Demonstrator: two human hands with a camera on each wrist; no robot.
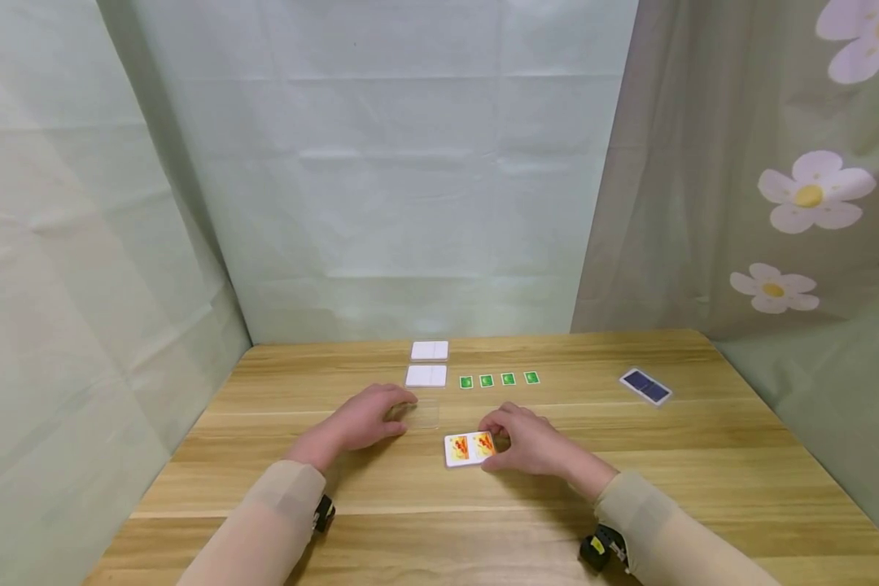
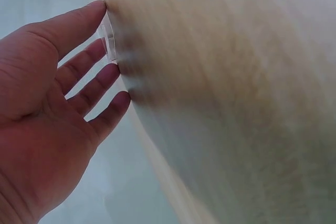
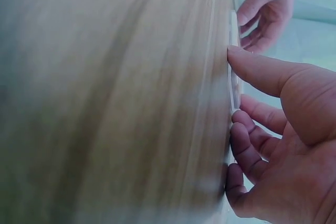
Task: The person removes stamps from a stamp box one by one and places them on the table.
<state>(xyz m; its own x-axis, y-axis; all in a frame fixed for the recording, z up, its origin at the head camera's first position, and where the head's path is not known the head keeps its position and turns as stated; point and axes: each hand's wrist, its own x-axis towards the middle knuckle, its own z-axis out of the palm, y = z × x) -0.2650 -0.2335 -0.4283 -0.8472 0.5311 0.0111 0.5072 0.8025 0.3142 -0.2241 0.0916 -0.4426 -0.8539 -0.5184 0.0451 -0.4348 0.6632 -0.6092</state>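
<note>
My right hand (image 1: 531, 439) holds a white card with two orange pictures (image 1: 460, 448) by its right end, thumb at the near edge and fingers at the far edge. The card lies flat on or just over the table. Further left, my left hand (image 1: 369, 415) has thumb and fingertips at opposite edges of a clear plastic plate (image 1: 426, 413), which lies on the wood. In the left wrist view the clear plate (image 2: 109, 40) shows edge-on between thumb and fingers. The right wrist view shows the right hand's fingertips low against the tabletop.
Two white cards (image 1: 426, 376) lie one behind the other beyond the left hand. Several small green tiles (image 1: 487, 380) form a row to their right. A dark blue card (image 1: 646, 387) lies at the right. Curtains (image 1: 410, 203) hang around the wooden table (image 1: 425, 545).
</note>
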